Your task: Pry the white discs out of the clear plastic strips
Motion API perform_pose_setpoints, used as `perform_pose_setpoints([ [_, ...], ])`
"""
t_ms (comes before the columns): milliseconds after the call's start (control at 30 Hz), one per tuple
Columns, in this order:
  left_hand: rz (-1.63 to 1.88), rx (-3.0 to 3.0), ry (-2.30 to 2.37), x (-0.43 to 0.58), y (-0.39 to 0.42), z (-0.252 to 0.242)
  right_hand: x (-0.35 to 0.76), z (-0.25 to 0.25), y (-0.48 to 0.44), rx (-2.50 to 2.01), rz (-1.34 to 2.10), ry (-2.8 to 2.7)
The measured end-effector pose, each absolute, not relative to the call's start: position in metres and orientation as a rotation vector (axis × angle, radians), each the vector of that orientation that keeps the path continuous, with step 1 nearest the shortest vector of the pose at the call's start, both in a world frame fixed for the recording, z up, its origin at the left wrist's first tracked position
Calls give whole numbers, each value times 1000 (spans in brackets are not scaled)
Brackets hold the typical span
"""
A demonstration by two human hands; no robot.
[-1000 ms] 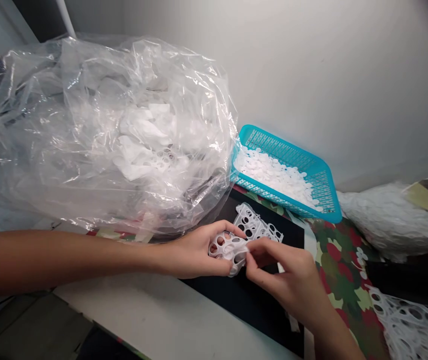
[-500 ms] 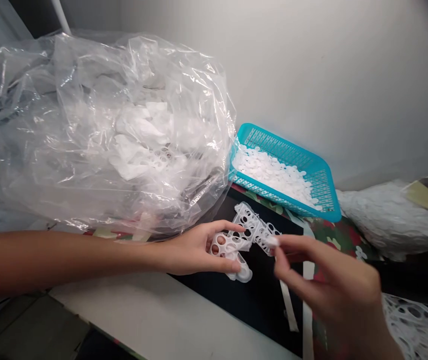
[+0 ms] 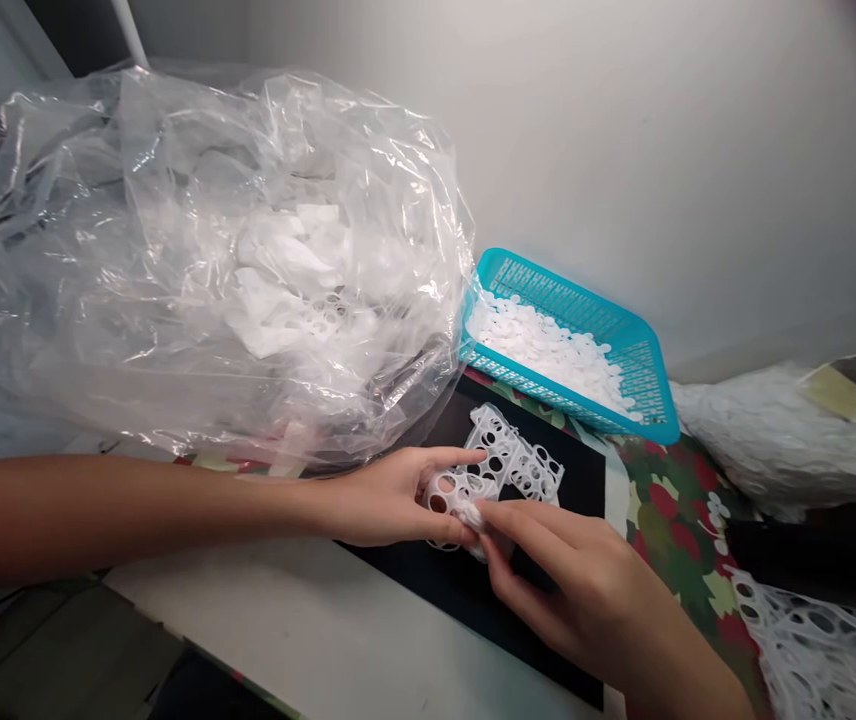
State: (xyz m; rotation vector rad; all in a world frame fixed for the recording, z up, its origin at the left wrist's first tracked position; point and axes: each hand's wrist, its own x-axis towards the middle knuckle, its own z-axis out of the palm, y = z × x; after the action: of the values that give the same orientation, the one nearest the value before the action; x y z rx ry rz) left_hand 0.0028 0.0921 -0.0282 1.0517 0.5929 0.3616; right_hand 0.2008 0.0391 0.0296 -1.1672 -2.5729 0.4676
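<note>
On a black mat (image 3: 555,640) lies a thin white sheet full of round holes (image 3: 494,440), bent and partly folded. My left hand (image 3: 390,500) grips its near end, thumb below and index finger stretched along the upper side; the other fingers are hidden. Against that same end, close to the left thumb, my right hand (image 3: 585,570) is closed in a pinch. Small white material (image 3: 471,514) shows at its fingertips, too covered to tell whether it is a loose disc or part of the sheet.
Behind stands a teal basket (image 3: 660,428) holding many small white discs (image 3: 548,345). A large clear plastic bag (image 3: 135,250) with white scraps fills the left. More holed white sheets (image 3: 825,640) are heaped at the lower right, near a camouflage-patterned cloth (image 3: 675,520) and a stuffed white bag (image 3: 780,430).
My right hand has moved left and slightly down, from the sheet's right part, where it held a small white piece, to its near end. My left hand stays on the sheet.
</note>
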Motion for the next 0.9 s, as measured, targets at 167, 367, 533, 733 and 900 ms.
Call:
perform_pose_setpoints([
  [167, 320, 1035, 542, 1, 92, -28, 203, 36, 42, -1184, 726, -2491],
  [367, 282, 962, 509, 1, 93, -22, 207, 33, 45, -1168, 881, -2449],
  [533, 278, 936, 476, 1, 94, -20, 208, 28, 46, -1102, 808, -2483],
  [733, 282, 981, 469, 0, 93, -24, 207, 29, 41, -1066, 469, -2598],
  [900, 224, 1027, 425, -2, 96, -26, 199, 36, 36, -1056, 370, -2710],
])
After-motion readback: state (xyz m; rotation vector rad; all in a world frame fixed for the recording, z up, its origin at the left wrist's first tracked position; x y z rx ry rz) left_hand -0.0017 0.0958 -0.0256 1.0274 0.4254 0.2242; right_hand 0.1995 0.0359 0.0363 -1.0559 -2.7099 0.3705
